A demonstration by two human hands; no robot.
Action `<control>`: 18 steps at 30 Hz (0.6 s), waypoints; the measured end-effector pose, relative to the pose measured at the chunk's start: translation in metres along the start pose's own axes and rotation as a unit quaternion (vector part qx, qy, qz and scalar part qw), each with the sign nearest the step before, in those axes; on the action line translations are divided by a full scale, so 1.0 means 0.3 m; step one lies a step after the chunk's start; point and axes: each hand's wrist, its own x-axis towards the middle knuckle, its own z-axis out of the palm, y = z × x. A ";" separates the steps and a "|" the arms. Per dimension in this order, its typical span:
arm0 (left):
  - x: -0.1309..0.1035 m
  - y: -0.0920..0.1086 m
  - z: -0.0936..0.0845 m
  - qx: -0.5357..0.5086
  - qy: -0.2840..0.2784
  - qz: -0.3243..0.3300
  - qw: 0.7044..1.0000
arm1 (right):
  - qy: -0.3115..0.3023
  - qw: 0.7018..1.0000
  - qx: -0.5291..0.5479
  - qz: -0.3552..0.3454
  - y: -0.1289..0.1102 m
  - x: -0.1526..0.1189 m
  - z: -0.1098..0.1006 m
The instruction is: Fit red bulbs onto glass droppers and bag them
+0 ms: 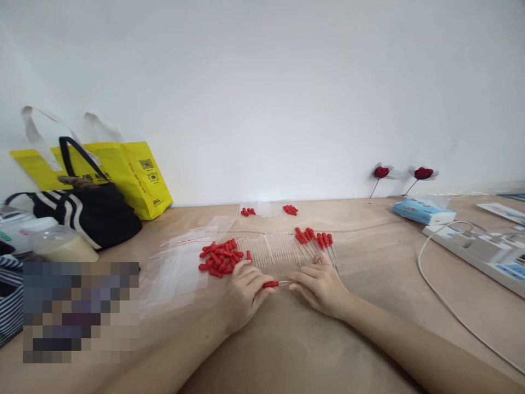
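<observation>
Between finger and thumb, my left hand (247,293) grips a red rubber dropper bulb (270,284). A clear glass dropper tube (284,283) runs from the bulb's end into the closed fingers of my right hand (322,284). Bulb and tube lie in one line; how deep the tube sits inside cannot be seen. Just beyond my left hand is a pile of loose red bulbs (220,258), with a single bulb (248,255) at its right side. A row of bare glass tubes (268,249) lies behind both hands. Several droppers with red bulbs fitted (324,241) lie beyond my right hand.
Clear zip bags (180,268) lie left of the pile. Near the wall is a bag with bulbs and tubes (268,209). A yellow bag (135,180), black bag (110,219) and jar (61,243) stand left; tissues (422,210), a power strip (484,257) and cable (435,293) are right.
</observation>
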 end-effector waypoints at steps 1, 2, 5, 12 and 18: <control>-0.001 -0.002 -0.002 -0.003 -0.004 -0.006 1.000 | 0.000 1.000 0.002 0.002 0.004 -0.002 0.000; -0.002 -0.001 -0.004 -0.008 -0.009 -0.013 1.000 | 0.001 1.000 0.003 0.001 0.006 -0.003 0.000; -0.002 0.007 0.000 -0.034 -0.015 -0.032 0.999 | 0.010 1.000 0.003 -0.005 0.003 -0.006 0.006; 0.001 0.028 0.020 -0.064 -0.002 -0.045 0.997 | 0.007 0.999 0.025 0.020 -0.018 -0.015 0.031; 0.011 0.027 0.003 -0.034 -0.022 -0.071 0.997 | -0.004 1.000 0.004 0.025 -0.027 0.002 0.020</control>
